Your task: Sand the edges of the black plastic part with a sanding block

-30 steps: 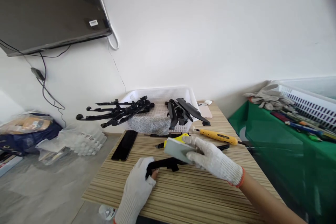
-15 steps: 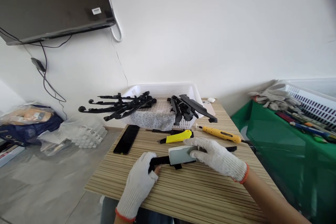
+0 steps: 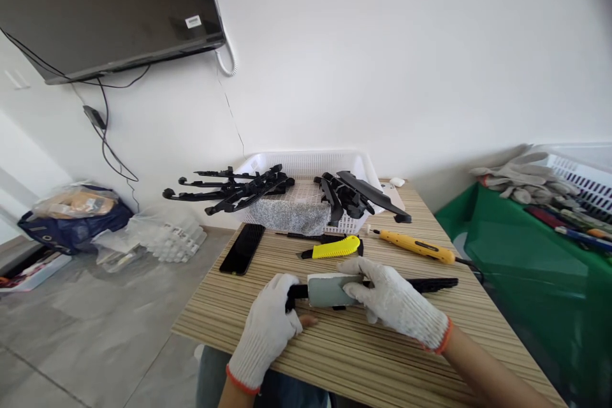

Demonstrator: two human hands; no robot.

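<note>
In a white knit glove, my left hand [image 3: 268, 320] is closed around the left end of a long black plastic part [image 3: 434, 284], its bare thumb tip showing below. My right hand [image 3: 392, 298], gloved too, pinches a folded grey-green sheet [image 3: 329, 291] that looks like sandpaper. The sheet lies over the middle of the black part, whose right end sticks out past my right hand. Just beyond the hands lies a yellow utility knife [image 3: 335, 247] with its blade pointing left. The underside of the sheet is hidden.
A white basket [image 3: 315, 158] carries black plastic parts [image 3: 248, 190] and a grey speckled cloth [image 3: 291, 217]. A black phone [image 3: 243, 248] lies left and a yellow corded tool [image 3: 415, 246] right. Gloves [image 3: 530, 178] sit on a green surface [image 3: 507, 229] at the right.
My right hand and the sheet have shifted slightly along the black part, and more of its right end shows. The whole view has swung a little left.
</note>
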